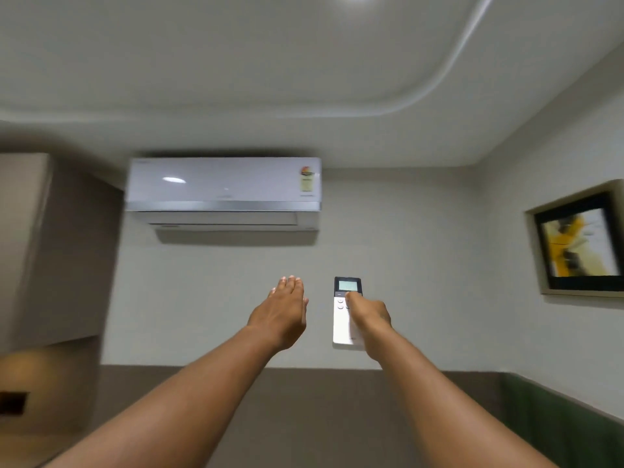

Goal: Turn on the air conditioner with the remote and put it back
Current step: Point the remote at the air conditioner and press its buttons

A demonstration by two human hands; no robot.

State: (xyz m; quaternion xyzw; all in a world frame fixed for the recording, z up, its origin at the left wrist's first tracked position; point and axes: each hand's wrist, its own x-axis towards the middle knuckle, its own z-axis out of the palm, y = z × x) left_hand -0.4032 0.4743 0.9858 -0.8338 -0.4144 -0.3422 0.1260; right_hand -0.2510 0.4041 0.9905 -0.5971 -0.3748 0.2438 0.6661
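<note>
A white wall-mounted air conditioner hangs high on the far wall, its lower flap looking closed. Below and to the right of it I hold a white remote with a dark top and a small lit screen, raised upright toward the unit. My right hand is shut on the remote, with the thumb resting on the buttons just under the screen. My left hand is stretched out beside it, palm away, fingers straight and close together, holding nothing.
A framed yellow and black picture sits in a recess on the right wall. A tall beige cupboard stands at the left. A dark band runs along the lower wall.
</note>
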